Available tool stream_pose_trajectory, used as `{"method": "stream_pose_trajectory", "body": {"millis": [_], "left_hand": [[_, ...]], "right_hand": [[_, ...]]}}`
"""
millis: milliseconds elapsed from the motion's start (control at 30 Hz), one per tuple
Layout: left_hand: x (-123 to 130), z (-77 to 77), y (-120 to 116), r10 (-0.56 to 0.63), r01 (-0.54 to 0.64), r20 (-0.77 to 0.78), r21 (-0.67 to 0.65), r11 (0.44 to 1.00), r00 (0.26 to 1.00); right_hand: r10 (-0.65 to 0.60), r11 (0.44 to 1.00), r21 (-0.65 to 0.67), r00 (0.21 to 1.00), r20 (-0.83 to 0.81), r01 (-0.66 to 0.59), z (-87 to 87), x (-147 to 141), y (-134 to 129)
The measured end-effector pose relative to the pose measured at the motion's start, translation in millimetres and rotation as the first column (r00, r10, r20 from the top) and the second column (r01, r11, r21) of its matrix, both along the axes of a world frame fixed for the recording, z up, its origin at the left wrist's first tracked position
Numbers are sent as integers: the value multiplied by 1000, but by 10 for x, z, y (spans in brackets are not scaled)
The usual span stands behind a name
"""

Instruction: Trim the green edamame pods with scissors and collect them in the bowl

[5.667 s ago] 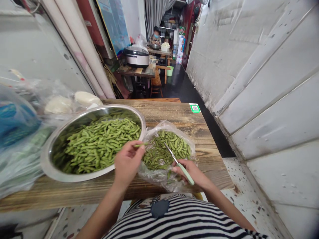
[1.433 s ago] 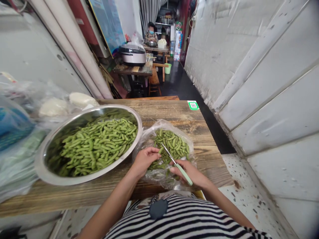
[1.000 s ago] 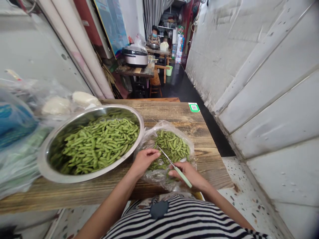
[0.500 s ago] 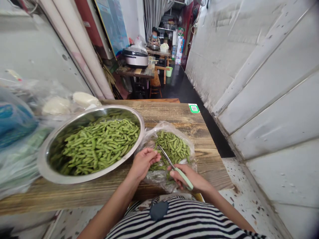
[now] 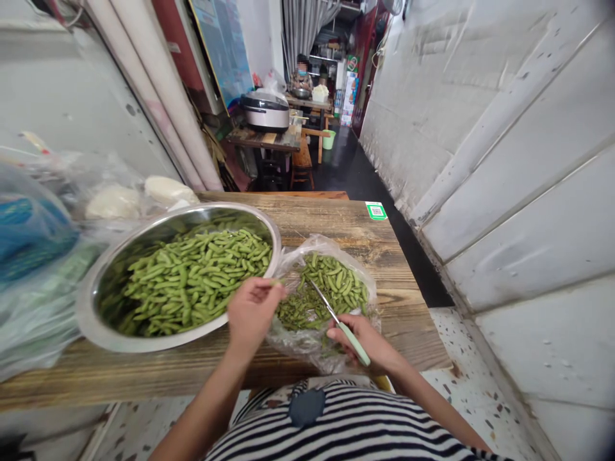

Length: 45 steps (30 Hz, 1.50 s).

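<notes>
My left hand (image 5: pixel 254 310) is closed in a pinch at the near right rim of a large steel bowl (image 5: pixel 91 320), with a bit of green pod showing at its fingertips. Many green pods (image 5: pixel 202 272) fill the bowl. In my right hand (image 5: pixel 362 342) are scissors (image 5: pixel 353 342) with pale green handles, their blades pointing up and left over an open clear plastic bag (image 5: pixel 358 253). More pods (image 5: pixel 339 278) lie in the bag, with small dark green scraps (image 5: pixel 300 307) on its left side.
Plastic bags (image 5: pixel 38 224) and pale round lumps (image 5: pixel 113 202) crowd the wooden table's (image 5: pixel 403 275) left end. A green QR card (image 5: pixel 376 211) lies at its far right corner. Beyond are a rice cooker (image 5: pixel 264 112), a green bin (image 5: pixel 328 139) and a seated person (image 5: pixel 302 80).
My left hand has moved left from the scissor tips to the bowl's rim. The scissors stay over the bag, and more scraps are uncovered there.
</notes>
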<state>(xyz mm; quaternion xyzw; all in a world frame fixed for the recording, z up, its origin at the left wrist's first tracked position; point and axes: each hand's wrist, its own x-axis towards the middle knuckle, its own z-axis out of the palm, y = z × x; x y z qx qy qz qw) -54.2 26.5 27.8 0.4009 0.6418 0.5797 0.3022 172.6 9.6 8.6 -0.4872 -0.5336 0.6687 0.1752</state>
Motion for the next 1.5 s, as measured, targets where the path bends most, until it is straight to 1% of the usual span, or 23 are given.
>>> {"method": "stream_pose_trajectory", "body": {"millis": [33,67,100,133,167,200,233,267,300,333,367,400,467,533,567,667,733,800,867,933,1033,1167,1500], "left_hand": [[-101,65,12,141,-124,-207,92,988,968],[-192,125,26,251,-191,-381,189,963,890],[-259,172,38,306,-192,-520,263,946,797],[-294,201,47,343,-175,-614,318,932,711],[-291,205,54,347,-130,-675,351,927,651],[-250,184,60,316,-63,-720,355,933,618],[-180,139,68,249,19,-754,328,945,607],[-89,75,83,144,118,-785,265,957,602],[10,-3,109,-23,236,-815,140,962,578],[106,-86,147,-185,305,-823,-15,952,537],[188,-168,198,-313,316,-813,-168,934,492],[250,-244,260,-410,293,-791,-302,907,453],[311,-365,400,-509,209,-752,-465,860,419],[299,-442,526,-538,169,-724,-520,837,432],[276,-467,574,-541,171,-707,-527,832,455],[192,-511,629,-557,256,-598,-515,818,576],[147,-527,600,-544,338,-498,-446,829,676],[122,-532,535,-503,385,-419,-337,859,756],[116,-516,453,-472,407,-344,-247,880,812],[122,-473,372,-470,429,-256,-202,880,845],[137,-374,272,-477,446,-145,-200,872,867],[147,-271,192,-516,491,-54,-239,838,855],[135,-241,111,-510,551,212,-250,796,833]], "right_hand": [[-6,1000,2,1000,10,6,-8,16,13],[-9,1000,5,1000,19,9,-13,31,22],[-10,1000,7,1000,22,10,-17,44,29],[-13,1000,10,1000,18,13,-21,55,31],[-21,1000,13,1000,9,20,-26,63,30],[-31,999,14,1000,-2,31,-32,69,26],[-41,999,13,999,-13,41,-39,75,21],[-46,999,11,999,-21,46,-47,79,14],[-47,999,9,999,-27,47,-55,85,8],[-43,999,7,999,-29,43,-64,91,2],[-36,999,6,999,-29,37,-71,99,-4],[-30,1000,4,999,-31,30,-77,106,-8],[-25,1000,0,999,-34,25,-84,118,-13],[-27,1000,-4,999,-33,26,-81,121,-14],[-29,1000,-6,999,-29,29,-76,118,-12],[-39,999,-18,999,-6,39,-53,97,-2],[-51,999,-14,999,16,51,-41,83,7],[-50,999,8,998,35,49,-38,74,17],[-24,999,32,998,53,22,-38,71,26],[20,998,63,998,68,-24,-34,71,32],[68,989,128,995,76,-77,-9,64,36],[79,985,150,995,66,-88,27,33,35],[70,990,120,997,36,-73,81,-28,31]]}}
